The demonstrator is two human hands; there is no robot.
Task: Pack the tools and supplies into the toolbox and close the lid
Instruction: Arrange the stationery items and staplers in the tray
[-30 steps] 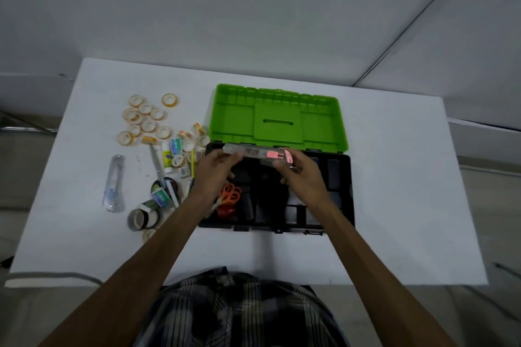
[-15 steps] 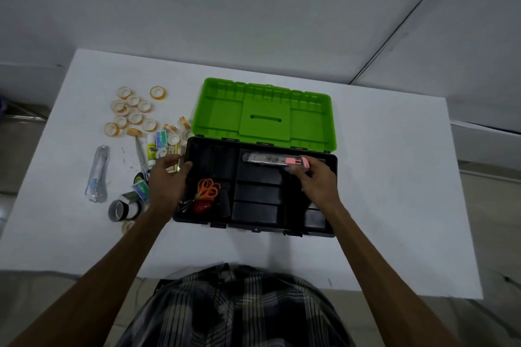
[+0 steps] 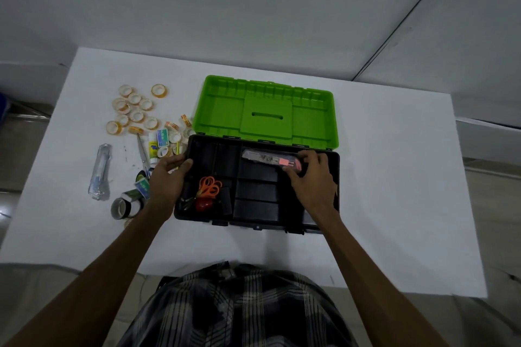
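A black toolbox (image 3: 335,166) stands open on the white table (image 3: 394,177), its green lid (image 3: 265,113) folded back. My right hand (image 3: 313,180) pinches the pink end of a packaged utility knife (image 3: 267,157) that lies across a rear compartment. My left hand (image 3: 169,177) rests on the toolbox's left rim, thumb over the edge. Orange-handled scissors (image 3: 210,187) and a red object (image 3: 204,205) lie in the front left compartment. Left of the box lie several small tape rolls (image 3: 135,110), a glue bottle (image 3: 153,149), dark tape rolls (image 3: 122,207) and a clear packaged tool (image 3: 100,172).
Metal scissors (image 3: 142,155) lie among the supplies on the left. The table's right part is bare white surface. A grey wall rises behind the table. My plaid shirt (image 3: 236,310) is at the near table edge.
My left hand let go of the knife pack and moved left to the toolbox rim. My right hand lowered the pack onto the rear compartment.
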